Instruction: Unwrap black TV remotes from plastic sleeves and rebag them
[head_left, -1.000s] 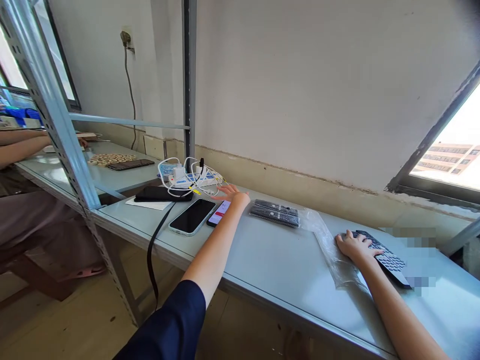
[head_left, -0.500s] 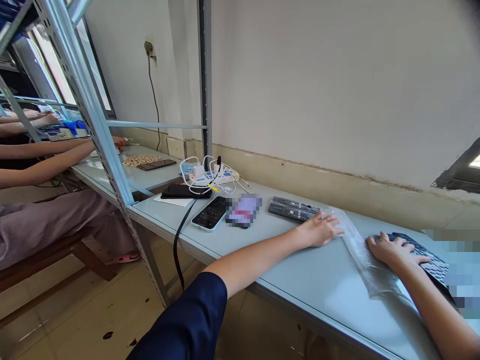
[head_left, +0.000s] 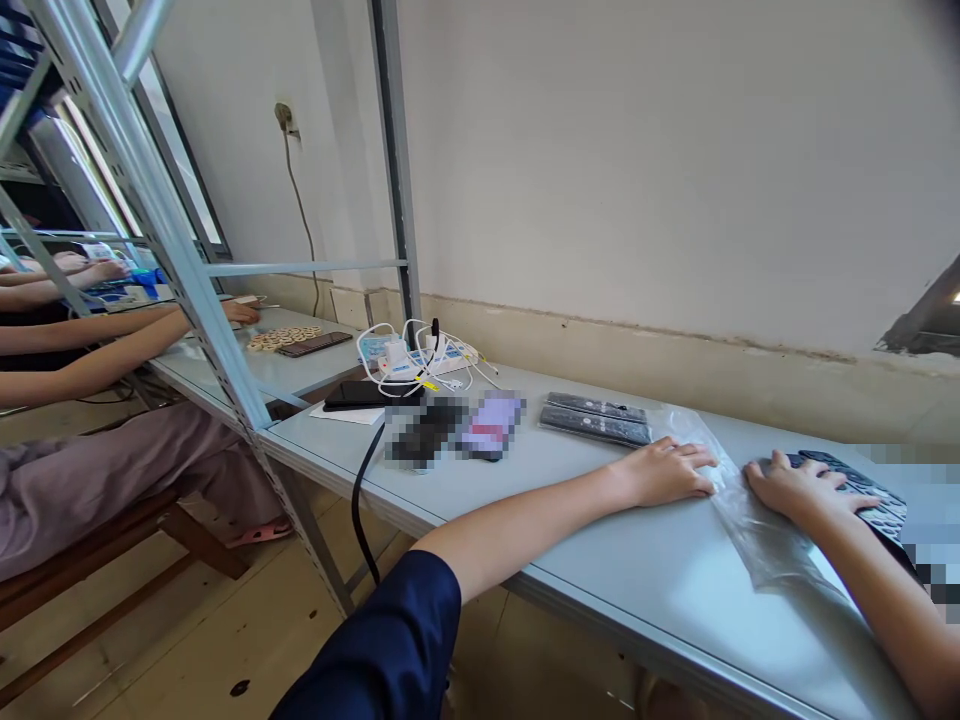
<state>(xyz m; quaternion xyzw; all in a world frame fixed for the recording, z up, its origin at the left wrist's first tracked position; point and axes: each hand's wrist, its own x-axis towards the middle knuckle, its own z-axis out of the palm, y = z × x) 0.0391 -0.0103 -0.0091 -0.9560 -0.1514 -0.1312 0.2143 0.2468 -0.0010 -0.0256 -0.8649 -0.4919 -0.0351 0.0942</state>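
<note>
My left hand [head_left: 671,472] lies low over the table with its fingers stretched out to the right. Its fingertips touch the edge of a clear plastic bag [head_left: 765,545], and nothing is gripped. Just behind its wrist are two dark, flat bars [head_left: 596,418] side by side, their kind unclear. Palm down and fingers spread, my right hand [head_left: 806,492] rests on a dark, flat piece with a pale wavy pattern [head_left: 862,500]. The hand and forearm cover part of that piece, and the plastic bag stretches between both hands.
Left on the table [head_left: 622,570] lie a purple phone [head_left: 491,422], a blurred-out dark item [head_left: 426,435], a black phone [head_left: 375,394] and a power strip [head_left: 442,358] with tangled white cables. A metal frame post [head_left: 172,240] rises at left; another person's arms [head_left: 150,335] are beyond it.
My left hand has slid right along the table, uncovering more of the dark bars. My right hand stays on the patterned piece. The view has shifted slightly.
</note>
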